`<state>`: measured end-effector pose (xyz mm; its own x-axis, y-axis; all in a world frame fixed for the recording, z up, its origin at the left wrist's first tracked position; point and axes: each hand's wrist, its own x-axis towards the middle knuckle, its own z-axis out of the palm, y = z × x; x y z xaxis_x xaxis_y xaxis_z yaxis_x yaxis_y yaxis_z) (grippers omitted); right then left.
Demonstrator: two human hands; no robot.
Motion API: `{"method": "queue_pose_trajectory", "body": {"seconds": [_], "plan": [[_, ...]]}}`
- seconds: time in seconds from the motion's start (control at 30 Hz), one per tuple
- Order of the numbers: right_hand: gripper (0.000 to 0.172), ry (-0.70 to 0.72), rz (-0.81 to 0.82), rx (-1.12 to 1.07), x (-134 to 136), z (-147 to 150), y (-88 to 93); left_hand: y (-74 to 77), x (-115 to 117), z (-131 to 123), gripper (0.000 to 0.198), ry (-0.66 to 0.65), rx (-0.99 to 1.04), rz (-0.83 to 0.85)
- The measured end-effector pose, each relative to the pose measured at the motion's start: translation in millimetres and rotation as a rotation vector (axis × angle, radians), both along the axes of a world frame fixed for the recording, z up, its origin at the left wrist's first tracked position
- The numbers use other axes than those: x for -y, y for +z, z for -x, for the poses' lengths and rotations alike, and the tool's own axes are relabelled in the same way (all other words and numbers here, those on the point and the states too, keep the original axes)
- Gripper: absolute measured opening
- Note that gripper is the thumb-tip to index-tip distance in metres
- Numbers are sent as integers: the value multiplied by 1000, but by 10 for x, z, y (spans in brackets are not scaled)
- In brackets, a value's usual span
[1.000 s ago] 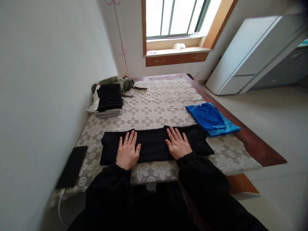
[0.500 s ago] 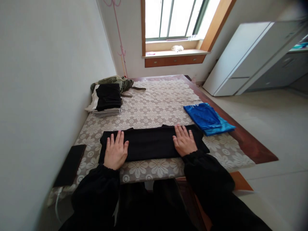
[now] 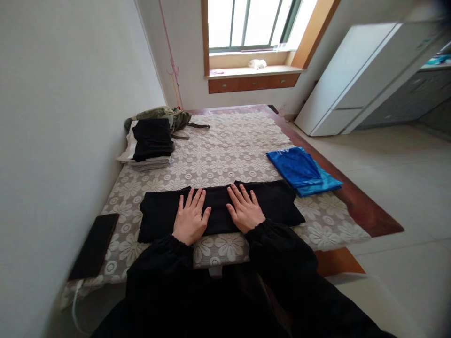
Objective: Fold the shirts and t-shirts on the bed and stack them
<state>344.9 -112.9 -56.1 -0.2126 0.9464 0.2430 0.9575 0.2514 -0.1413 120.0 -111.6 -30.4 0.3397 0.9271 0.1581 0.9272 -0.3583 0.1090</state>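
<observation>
A black garment, folded into a long band, lies across the near part of the table; its exact kind cannot be told. My left hand rests flat on it, left of the middle, with the fingers spread. Flat on the same cloth, right of the middle, is my right hand, its fingers also apart. Neither hand grips anything. A strip of black fabric shows between the two hands. Beyond the right end of the garment lies a folded blue cloth, close to it.
A patterned lace tablecloth covers the table. At the back left stand a stack of folded clothes and an olive-green bag. A dark tablet-like device with a white cable lies by the left wall. A white fridge stands beyond the table.
Both hands have slid inward along the black garment, the left one rightward and the right one leftward, so they are closer together. The view has shifted slightly.
</observation>
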Motion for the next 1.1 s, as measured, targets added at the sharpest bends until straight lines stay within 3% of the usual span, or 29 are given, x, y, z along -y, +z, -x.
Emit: {"method": "queue_pose_trajectory", "body": {"seconds": [0.27,0.4,0.67,0.97,1.1], "plan": [[62,-169,-49,118,-23,-774,-72,42,17,543,66,121,-66,-2],[62,-232,-50,136,-20,-1005,-92,30,14,786,67,185,-81,2],[64,-241,-64,167,-26,-1062,-117,62,26,985,67,354,-20,21],[62,-213,-95,175,-22,-1081,-149,60,5,1004,56,322,157,-13],[64,-202,-103,159,-29,-1110,-202,108,172,1182,40,330,279,-60]]}}
